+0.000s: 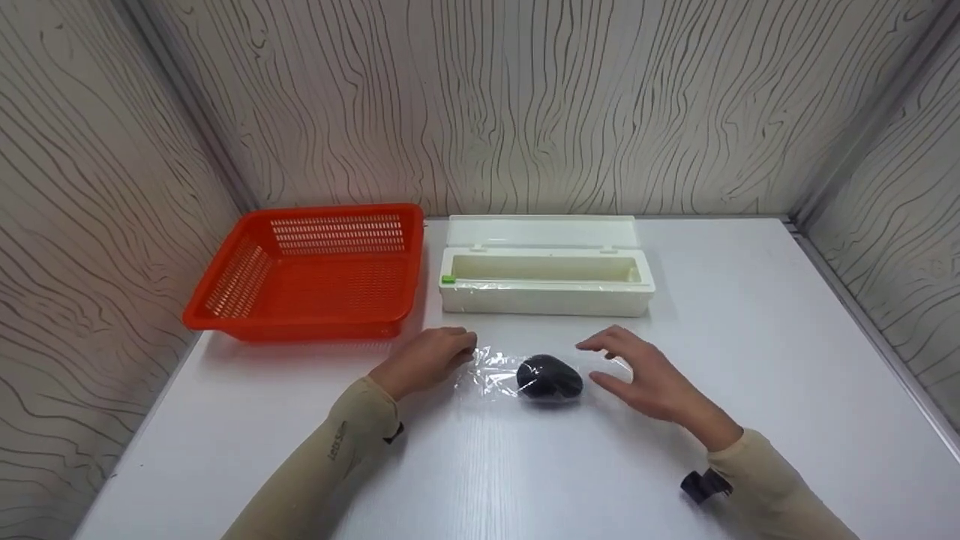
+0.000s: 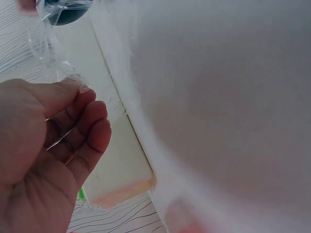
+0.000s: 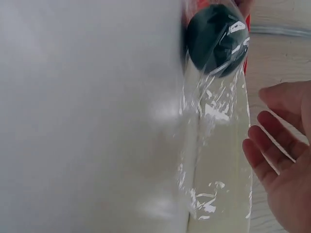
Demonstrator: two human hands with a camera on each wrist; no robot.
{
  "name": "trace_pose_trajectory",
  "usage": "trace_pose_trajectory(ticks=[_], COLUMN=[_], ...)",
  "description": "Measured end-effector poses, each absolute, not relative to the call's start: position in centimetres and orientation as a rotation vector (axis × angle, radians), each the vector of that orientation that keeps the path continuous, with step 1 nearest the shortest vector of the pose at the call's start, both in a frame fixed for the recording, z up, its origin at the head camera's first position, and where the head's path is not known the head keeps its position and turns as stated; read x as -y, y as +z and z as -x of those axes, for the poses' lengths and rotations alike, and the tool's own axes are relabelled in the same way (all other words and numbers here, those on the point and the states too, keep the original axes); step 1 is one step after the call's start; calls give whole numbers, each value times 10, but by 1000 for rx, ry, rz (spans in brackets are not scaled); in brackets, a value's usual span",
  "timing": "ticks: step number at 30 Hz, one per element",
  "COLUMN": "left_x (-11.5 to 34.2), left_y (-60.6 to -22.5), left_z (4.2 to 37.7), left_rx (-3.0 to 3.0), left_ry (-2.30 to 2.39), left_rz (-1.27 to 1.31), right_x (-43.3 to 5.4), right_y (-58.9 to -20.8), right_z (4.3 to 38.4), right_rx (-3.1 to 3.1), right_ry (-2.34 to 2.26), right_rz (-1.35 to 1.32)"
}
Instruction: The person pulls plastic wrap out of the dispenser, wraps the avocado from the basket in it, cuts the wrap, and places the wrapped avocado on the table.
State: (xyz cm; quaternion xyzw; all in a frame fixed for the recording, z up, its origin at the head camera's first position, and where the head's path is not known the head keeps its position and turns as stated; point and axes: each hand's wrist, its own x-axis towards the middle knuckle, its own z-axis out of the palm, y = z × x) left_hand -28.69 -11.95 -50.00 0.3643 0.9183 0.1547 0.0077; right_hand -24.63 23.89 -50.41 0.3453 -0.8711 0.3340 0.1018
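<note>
A rounded black object (image 1: 549,377) with a smooth surface lies on the white table, wrapped in clear plastic film (image 1: 491,379). On its left, my left hand (image 1: 429,361) pinches the gathered end of the film between thumb and fingers, as the left wrist view shows. To the right of the object, my right hand (image 1: 646,375) hovers with thumb and fingers spread and nothing between them. More film (image 3: 214,145) stretches from the object past the right fingertips in the right wrist view. Folds and glare on the film hide part of the dark surface.
A white film dispenser box (image 1: 547,302) stands behind the hands with its lid (image 1: 541,231) raised and a small green slider (image 1: 448,279) at its left. An orange-red plastic basket (image 1: 315,330) is at the back left. Patterned walls (image 1: 480,105) enclose the table.
</note>
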Motion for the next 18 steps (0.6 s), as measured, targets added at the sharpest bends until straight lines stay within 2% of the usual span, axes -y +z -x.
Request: trace_pose_trajectory(ticks=[5, 14, 18], left_x=[119, 121, 113], left_y=[-499, -500, -492], left_z=[286, 282, 270], left_rx=[-2879, -2942, -3056], left_ry=[495, 504, 423], left_rz=[-1121, -1025, -1023], right_x=[-212, -200, -198], right_y=[-502, -508, -507], right_z=[236, 241, 242], right_rx=[2606, 2675, 2686], right_ry=[796, 720, 715], right_rz=[-1164, -1126, -1115])
